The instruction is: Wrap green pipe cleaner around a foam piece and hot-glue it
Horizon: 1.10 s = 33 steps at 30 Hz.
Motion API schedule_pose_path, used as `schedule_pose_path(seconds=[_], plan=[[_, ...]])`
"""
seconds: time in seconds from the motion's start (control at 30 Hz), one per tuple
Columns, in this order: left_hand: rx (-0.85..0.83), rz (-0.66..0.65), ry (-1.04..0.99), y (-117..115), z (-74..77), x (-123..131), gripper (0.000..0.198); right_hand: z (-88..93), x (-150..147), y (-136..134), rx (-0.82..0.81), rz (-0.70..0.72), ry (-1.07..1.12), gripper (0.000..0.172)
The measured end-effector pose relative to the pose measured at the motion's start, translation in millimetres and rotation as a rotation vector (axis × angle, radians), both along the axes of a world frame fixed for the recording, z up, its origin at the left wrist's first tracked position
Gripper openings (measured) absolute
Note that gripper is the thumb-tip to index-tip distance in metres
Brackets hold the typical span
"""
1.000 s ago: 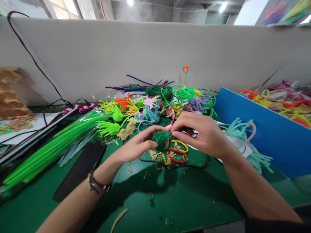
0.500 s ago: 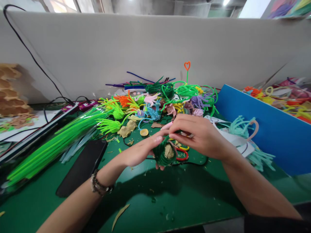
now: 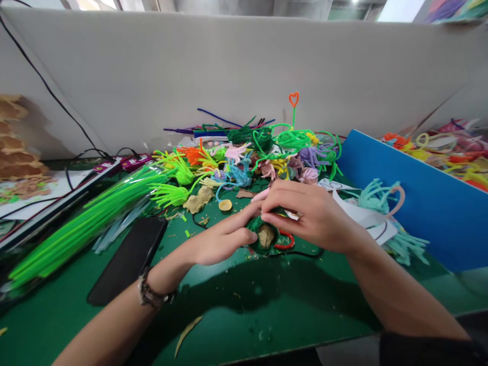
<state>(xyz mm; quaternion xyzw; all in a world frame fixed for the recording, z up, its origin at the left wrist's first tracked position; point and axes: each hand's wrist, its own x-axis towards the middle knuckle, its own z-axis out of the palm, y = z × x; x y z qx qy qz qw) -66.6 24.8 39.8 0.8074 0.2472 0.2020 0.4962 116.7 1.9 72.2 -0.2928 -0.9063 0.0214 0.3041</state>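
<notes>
Between my hands is a round coil of dark green pipe cleaner (image 3: pixel 251 224) with a tan, clay-like lump (image 3: pixel 266 236) showing in its middle. My left hand (image 3: pixel 224 239) is closed on the coil from the left, its thumb pressed on the rim and most of its fingers hidden behind. Above the coil, my right hand (image 3: pixel 305 211) pinches at its upper edge, where the green strand meets the fingertips. Partly behind the coil and right hand lies a red loop-shaped handle (image 3: pixel 286 240) on the table.
Bundled bright green pipe cleaners (image 3: pixel 87 218) and a black phone (image 3: pixel 127 262) lie at left. Colourful pipe-cleaner pieces (image 3: pixel 236 162) are heaped at the back. A blue panel (image 3: pixel 412 203) stands at right beside teal tassels (image 3: pixel 406 249). Scraps dot the green table (image 3: pixel 305 315).
My left thumb has shifted right onto the coil's rim, and the coil has turned and risen slightly. My right hand keeps its pinch. The whole view has shifted a little.
</notes>
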Motion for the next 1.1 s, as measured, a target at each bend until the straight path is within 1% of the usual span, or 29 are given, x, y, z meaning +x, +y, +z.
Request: schedule_pose_path(seconds=[0.13,0.4,0.57,0.7,0.83,1.1], plan=[[0.009,0.004,0.028,-1.0,0.1,-0.6,0.067,0.0,0.4,-0.3,0.007,0.000,-0.008,0.012],[0.037,0.018,-0.046,-3.3,3.7,1.5,0.066,1.1,1.5,-0.3,0.016,0.001,0.012,0.010],[0.090,0.058,-0.059,-7.6,7.0,1.5,0.063,2.0,0.9,-2.7,-0.018,-0.027,0.089,0.011],[0.115,0.083,-0.036,-11.3,9.2,0.1,0.065,1.8,0.4,-3.1,-0.063,-0.032,0.132,0.014],[0.151,0.078,-0.032,-13.7,10.7,-1.5,0.065,1.8,-0.3,-3.4,-0.082,-0.034,0.131,0.016],[0.245,0.118,-0.006,-17.9,12.3,-2.0,0.064,1.6,-3.9,-3.9,-0.054,-0.059,0.102,0.018]])
